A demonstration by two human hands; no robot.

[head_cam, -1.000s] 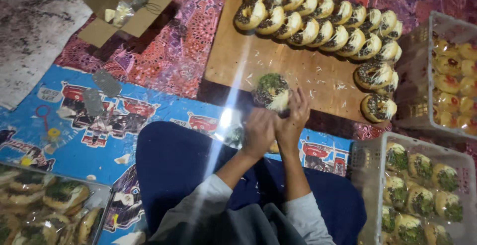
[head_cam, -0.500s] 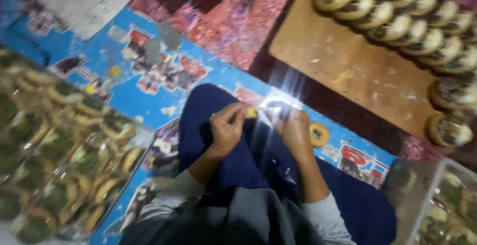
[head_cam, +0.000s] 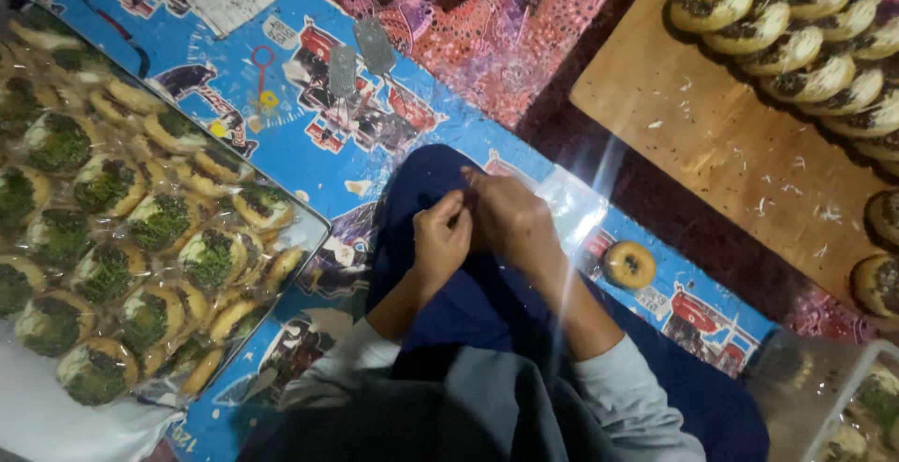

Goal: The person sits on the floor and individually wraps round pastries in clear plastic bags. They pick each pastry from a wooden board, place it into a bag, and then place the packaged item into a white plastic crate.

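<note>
At the far left a tray of wrapped doughnuts with green topping runs off the frame's left edge, its right rim ending just short of the person's knee, so only a thin strip of the blue printed mat shows between tray and leg; above that, the mat lies open up to a pale sheet near the top edge; the left hand sits over the dark blue lap, fingers curled and pinched together at the tips, touching the right hand; what it pinches is too small and blurred to tell; the right hand lies just beside it, knuckles up, fingers bent inward toward the left fingertips, and whether it grips anything cannot be told; a clear plastic wrapper shows just past the right hand on the mat; farther right a plain bare doughnut lies alone on the mat, near the right forearm but apart from it, with free mat around it; beyond a dark gap the wooden board has a broad bare middle, and rows of topped doughnuts crowd its far right edge.
</note>
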